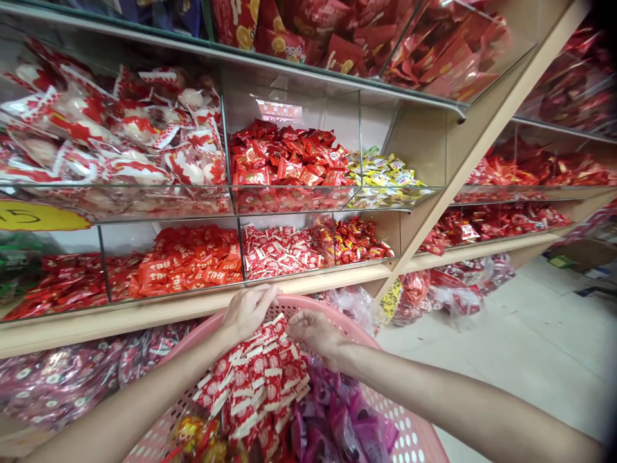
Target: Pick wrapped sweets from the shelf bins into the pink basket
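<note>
A pink plastic basket (418, 421) with a perforated wall is below me. Inside lies a heap of red-and-white wrapped candies (255, 376), with purple-wrapped sweets (344, 418) on the right and gold-and-red ones (190, 432) at lower left. My left hand (248, 313) is at the basket's far rim, over the top of the red-and-white heap, its fingers bent together. Close by on the right, my right hand (315, 333) is inside the rim with curled fingers beside the same candies. Whatever either hand holds is hidden behind the fingers.
Ahead stand shelves with clear dividers. The lower shelf has a bin of matching red-and-white candies (282, 249) beside orange-red packets (187, 260). Its wooden edge (328, 281) runs just beyond the basket. Bagged goods (412, 296) lie on the floor at right.
</note>
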`<state>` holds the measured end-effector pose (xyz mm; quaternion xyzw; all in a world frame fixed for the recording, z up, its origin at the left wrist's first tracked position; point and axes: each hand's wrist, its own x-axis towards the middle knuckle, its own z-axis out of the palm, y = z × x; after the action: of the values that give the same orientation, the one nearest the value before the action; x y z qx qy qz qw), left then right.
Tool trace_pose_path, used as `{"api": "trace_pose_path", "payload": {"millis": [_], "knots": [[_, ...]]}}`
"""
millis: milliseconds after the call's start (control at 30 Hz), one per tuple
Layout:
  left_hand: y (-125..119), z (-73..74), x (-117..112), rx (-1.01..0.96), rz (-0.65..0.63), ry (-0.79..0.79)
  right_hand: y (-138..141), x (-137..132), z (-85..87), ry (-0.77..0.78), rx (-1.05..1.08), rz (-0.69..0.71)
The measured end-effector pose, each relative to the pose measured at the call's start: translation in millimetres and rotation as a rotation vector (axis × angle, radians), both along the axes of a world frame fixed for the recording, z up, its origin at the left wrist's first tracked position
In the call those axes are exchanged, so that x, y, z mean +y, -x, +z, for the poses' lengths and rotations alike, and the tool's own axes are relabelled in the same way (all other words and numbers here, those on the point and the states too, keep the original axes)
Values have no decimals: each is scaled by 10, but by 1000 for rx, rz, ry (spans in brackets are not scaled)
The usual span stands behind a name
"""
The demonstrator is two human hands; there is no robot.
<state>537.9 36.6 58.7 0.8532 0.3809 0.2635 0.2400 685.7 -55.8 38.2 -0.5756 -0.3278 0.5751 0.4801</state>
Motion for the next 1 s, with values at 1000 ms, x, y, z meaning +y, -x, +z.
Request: {"api": "trace_pose_path", "payload": {"millis": [1000], "knots": [[6,-12,9,-25,-25,-10,110,-155,-28,25,-158,-36]]}}
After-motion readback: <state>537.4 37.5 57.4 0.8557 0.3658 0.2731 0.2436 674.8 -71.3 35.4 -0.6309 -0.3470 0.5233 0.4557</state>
